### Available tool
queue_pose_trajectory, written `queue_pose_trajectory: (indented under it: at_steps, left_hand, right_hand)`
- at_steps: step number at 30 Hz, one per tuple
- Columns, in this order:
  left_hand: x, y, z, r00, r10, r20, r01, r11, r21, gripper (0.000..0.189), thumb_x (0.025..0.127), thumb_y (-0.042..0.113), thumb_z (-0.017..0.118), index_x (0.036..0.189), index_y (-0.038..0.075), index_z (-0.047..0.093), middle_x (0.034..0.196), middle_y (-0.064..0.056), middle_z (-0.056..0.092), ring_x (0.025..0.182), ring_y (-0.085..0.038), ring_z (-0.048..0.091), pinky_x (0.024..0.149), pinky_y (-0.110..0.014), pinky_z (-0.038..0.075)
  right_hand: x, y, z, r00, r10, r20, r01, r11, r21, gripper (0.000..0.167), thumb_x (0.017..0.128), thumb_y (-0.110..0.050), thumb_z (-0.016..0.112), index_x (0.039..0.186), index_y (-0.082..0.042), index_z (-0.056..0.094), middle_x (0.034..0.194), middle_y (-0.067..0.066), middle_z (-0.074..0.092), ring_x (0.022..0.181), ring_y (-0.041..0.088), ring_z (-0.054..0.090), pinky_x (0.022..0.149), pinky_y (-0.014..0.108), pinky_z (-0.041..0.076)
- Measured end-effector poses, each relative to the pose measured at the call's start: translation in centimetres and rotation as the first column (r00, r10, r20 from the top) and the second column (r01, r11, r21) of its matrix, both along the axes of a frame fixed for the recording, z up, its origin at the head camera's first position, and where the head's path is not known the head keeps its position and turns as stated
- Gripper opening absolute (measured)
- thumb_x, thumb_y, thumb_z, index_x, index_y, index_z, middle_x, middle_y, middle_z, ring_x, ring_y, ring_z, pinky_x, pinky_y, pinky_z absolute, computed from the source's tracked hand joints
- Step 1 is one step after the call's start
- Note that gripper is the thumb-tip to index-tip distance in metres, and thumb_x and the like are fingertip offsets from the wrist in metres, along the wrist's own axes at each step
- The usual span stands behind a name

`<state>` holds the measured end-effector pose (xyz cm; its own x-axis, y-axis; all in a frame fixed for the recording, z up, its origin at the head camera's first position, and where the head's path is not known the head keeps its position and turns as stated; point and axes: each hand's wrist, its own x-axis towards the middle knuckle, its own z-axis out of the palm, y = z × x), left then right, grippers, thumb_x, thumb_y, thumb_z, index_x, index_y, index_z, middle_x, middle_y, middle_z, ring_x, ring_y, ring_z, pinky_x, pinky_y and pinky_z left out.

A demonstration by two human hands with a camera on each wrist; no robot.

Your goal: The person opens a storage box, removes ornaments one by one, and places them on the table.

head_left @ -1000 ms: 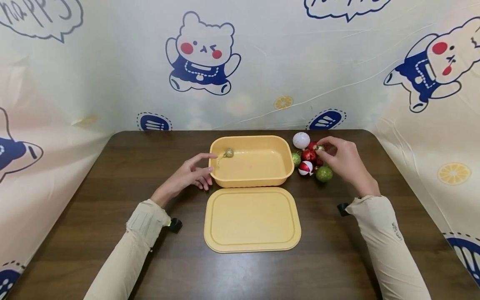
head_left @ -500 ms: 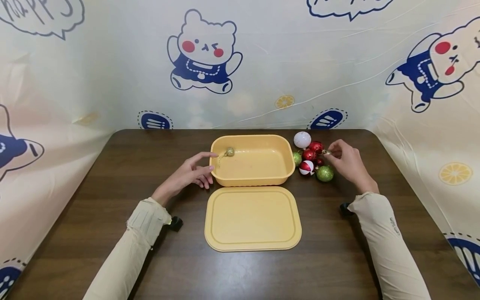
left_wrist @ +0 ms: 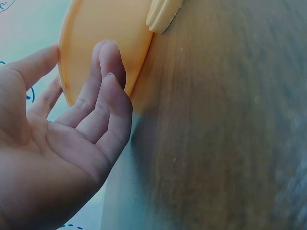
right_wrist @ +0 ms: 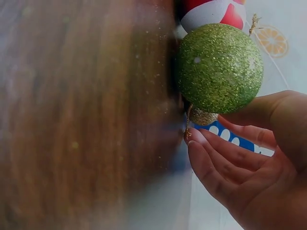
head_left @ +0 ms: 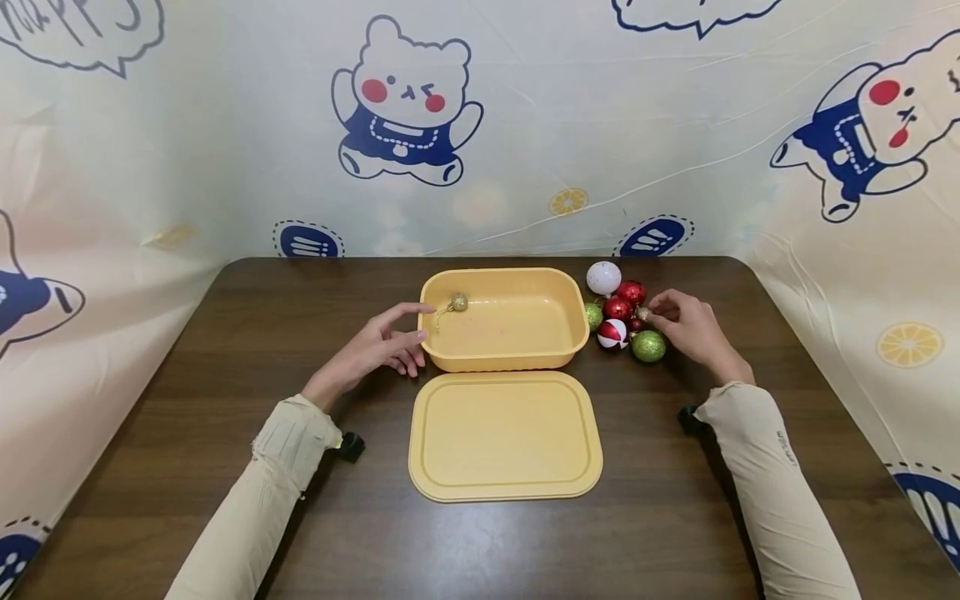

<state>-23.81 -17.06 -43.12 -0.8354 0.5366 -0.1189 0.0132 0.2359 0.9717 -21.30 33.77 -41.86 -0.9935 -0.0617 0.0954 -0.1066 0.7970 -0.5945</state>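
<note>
In the head view my right hand (head_left: 693, 329) pinches a small gold glitter bauble (head_left: 643, 314) at the right side of a cluster of Christmas baubles. The right wrist view shows the gold bauble (right_wrist: 204, 117) partly hidden behind a large green glitter bauble (right_wrist: 220, 67), near the fingertips. My left hand (head_left: 378, 346) touches the left end of a yellow plastic box (head_left: 510, 363), its fingers relaxed; the left wrist view shows the fingers (left_wrist: 112, 62) beside the box wall (left_wrist: 124, 24). Another gold bauble (head_left: 459, 302) with a string lies inside the box, toward its left end.
Around the right hand sit a white bauble (head_left: 603, 277), red baubles (head_left: 632, 292), a red-and-white one (head_left: 612, 333) and green ones (head_left: 648, 346). A yellow lid (head_left: 506, 437) lies flat in front of the box on the brown table (head_left: 337, 517). A printed cloth (head_left: 510, 125) hangs behind.
My right hand, with the small gold bauble, has come away from the upper red bauble, first to the right, then slightly toward me and left. The left hand stays at the box.
</note>
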Motion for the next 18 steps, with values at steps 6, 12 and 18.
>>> queue_pose_trajectory:
  at_steps: [6, 12, 18]
  left_hand:
    - [0.0, 0.0, 0.2, 1.000, 0.001, 0.000, -0.001, 1.000, -0.005, 0.048, 0.101, 0.034, 0.060, 0.146, 0.027, 0.044, 0.086, -0.026, 0.069, 0.068, -0.034, 0.068, 0.062, -0.040, 0.058]
    - [0.1, 0.1, 0.2, 1.000, -0.001, 0.002, 0.001, 1.000, -0.003, 0.048, 0.101, 0.033, 0.059, 0.146, 0.027, 0.044, 0.087, -0.027, 0.068, 0.068, -0.034, 0.067, 0.062, -0.040, 0.058]
    - [0.1, 0.0, 0.1, 1.000, -0.002, 0.001, 0.002, 1.000, 0.007, 0.048, 0.101, 0.033, 0.060, 0.146, 0.026, 0.044, 0.085, -0.027, 0.068, 0.067, -0.033, 0.067, 0.061, -0.041, 0.058]
  right_hand:
    - [0.3, 0.1, 0.6, 0.998, 0.002, -0.055, -0.002, 1.000, 0.002, 0.020, 0.097, -0.008, 0.064, 0.113, 0.004, 0.063, 0.110, 0.025, 0.068, 0.098, 0.039, 0.067, 0.088, 0.055, 0.052]
    - [0.7, -0.1, 1.7, 0.993, 0.010, -0.114, -0.008, 1.000, 0.017, 0.020, 0.098, -0.009, 0.063, 0.114, 0.004, 0.063, 0.108, 0.024, 0.069, 0.094, 0.037, 0.067, 0.083, 0.053, 0.053]
    - [1.0, -1.3, 3.0, 0.985, 0.023, -0.171, -0.022, 1.000, 0.008, 0.020, 0.098, -0.008, 0.062, 0.114, 0.004, 0.063, 0.109, 0.025, 0.068, 0.095, 0.039, 0.067, 0.084, 0.056, 0.053]
